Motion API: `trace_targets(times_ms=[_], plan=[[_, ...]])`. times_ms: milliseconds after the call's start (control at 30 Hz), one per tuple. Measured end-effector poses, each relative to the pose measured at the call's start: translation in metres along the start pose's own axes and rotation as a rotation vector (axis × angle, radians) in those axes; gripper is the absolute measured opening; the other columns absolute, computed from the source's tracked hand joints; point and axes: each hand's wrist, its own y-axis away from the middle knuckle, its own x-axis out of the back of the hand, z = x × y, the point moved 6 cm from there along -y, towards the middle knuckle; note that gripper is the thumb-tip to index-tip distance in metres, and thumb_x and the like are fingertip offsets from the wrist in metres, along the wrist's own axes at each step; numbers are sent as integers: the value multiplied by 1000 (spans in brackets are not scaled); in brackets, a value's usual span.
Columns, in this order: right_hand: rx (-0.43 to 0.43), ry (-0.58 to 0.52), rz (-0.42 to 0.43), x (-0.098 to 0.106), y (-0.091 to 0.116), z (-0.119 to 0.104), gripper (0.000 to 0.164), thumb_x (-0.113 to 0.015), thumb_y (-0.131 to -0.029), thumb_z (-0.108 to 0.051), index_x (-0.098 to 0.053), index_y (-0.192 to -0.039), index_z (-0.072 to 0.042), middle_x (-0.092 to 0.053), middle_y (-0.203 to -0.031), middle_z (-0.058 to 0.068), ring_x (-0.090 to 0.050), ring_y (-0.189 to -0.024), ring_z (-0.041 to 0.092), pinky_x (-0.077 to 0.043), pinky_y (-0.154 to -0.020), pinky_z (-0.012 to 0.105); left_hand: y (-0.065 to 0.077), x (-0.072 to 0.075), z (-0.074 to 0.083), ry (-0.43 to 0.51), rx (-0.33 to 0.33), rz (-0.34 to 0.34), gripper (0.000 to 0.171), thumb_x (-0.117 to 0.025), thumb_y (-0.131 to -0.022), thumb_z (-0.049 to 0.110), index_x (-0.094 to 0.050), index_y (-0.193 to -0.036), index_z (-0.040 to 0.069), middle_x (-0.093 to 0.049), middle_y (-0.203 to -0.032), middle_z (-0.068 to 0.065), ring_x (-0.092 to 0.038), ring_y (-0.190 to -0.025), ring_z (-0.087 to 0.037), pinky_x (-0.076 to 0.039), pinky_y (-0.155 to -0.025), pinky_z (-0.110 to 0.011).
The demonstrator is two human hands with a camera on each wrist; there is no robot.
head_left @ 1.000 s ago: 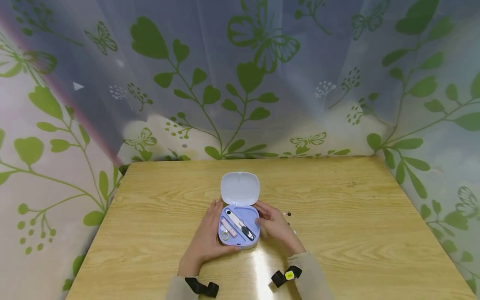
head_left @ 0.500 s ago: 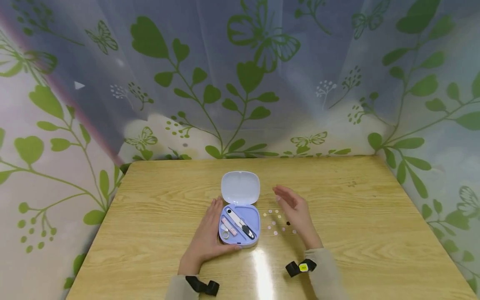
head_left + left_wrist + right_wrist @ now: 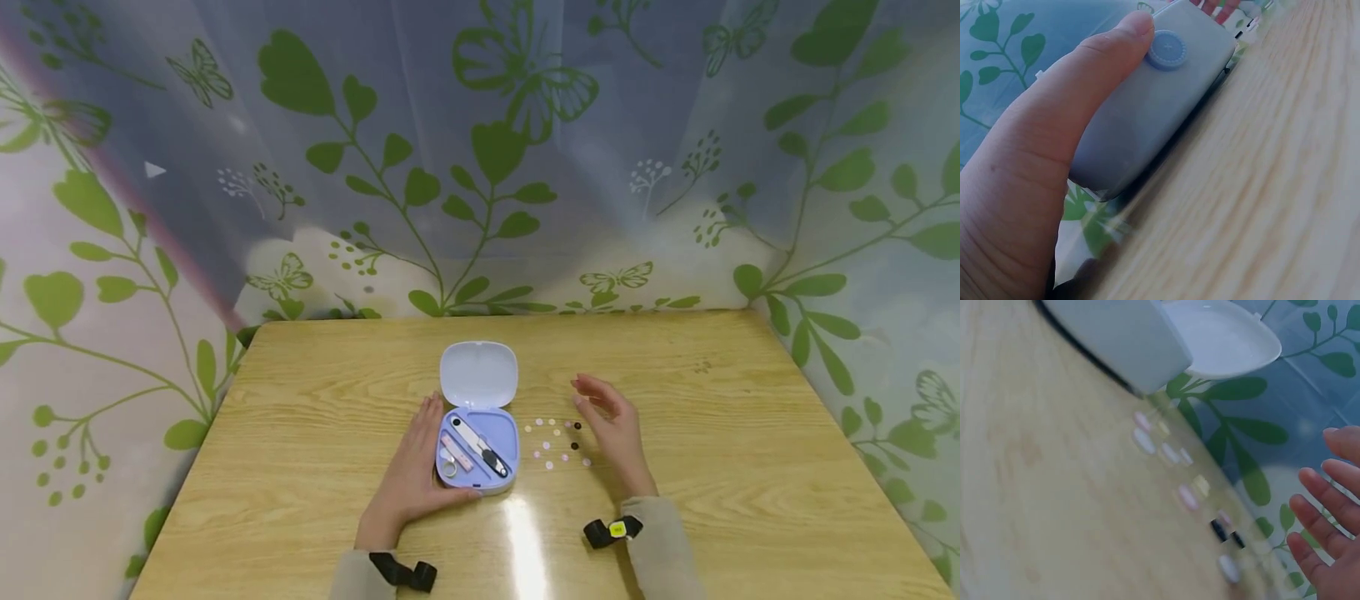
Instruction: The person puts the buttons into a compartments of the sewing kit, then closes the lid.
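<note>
Blue rounded case [image 3: 504, 433], tiny flat discs [image 3: 574, 446] beside, grained tabletop [image 3: 337, 408].

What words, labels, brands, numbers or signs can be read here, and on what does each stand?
"+": faint cross-like mark on the round blue button of the case.
Yellow label on the right wrist strap: dark marks, too small to read.
Pink piece inside the case: any print is too small to tell.
No readable words, brands or numbers.
</note>
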Motion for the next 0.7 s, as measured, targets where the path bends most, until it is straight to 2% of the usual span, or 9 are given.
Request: trace_targets(times_ms=[133, 300, 367, 500, 600, 700], plan=[[-53, -37, 9, -1, 1, 10, 34, -64, -93, 4, -58, -124, 15, -60, -121, 34, -55, -110, 43, -50, -92, 22, 0, 1, 0, -3, 4, -1, 138, -70, -63, 83, -7, -160, 7, -5, -167, -7, -5, -152, -25, -9, -124, -41], [-73, -46, 1, -4, 2, 23, 33, -65, -92, 7, -60, -123, 14, -60, -120, 34, -62, -101, 24, -52, -88, 22, 0, 0, -1, -3, 10, -5, 138, -68, -63, 84, -6, -160, 8, -4, -167, -6, -4, -153, -23, -8, -124, -38], [-68, -37, -1, -4, 2, 25, 33, -65, -91, 8, -60, -122, 14, -60, -120, 34, -62, -98, 21, -53, -86, 21, 0, -1, -2, 5, 15, -9, 138, -68, -63, 84, -5, -160, 10, -3, -167, -4, -3, -153, -22, -6, -124, -37], [-55, 8, -14, -5, 2, 27, 33, -67, -89, 8, -61, -121, 13, -61, -118, 33, -62, -100, 33, -53, -85, 20, 0, 0, -2, 6, 13, -4, 138, -68, -63, 85, -5, -160, 10, -3, -167, -4, -3, -153, -22, -5, -124, -36], [-43, 51, -28, -3, 3, 27, 34, -70, -88, 6, -63, -121, 12, -62, -115, 30, -60, -103, 43, -55, -88, 28, 0, 0, -1, -3, 0, 2, 138, -69, -63, 83, -6, -160, 8, -5, -167, -6, -4, -153, -24, -6, -124, -36], [-21, 107, -44, 2, 5, 34, 36, -74, -86, 3, -65, -120, 8, -63, -114, 26, -61, -105, 42, -55, -91, 36, -1, 0, 0, -15, -8, 5, 137, -69, -64, 83, -6, -160, 7, -5, -167, -7, -5, -152, -25, -6, -124, -36]])
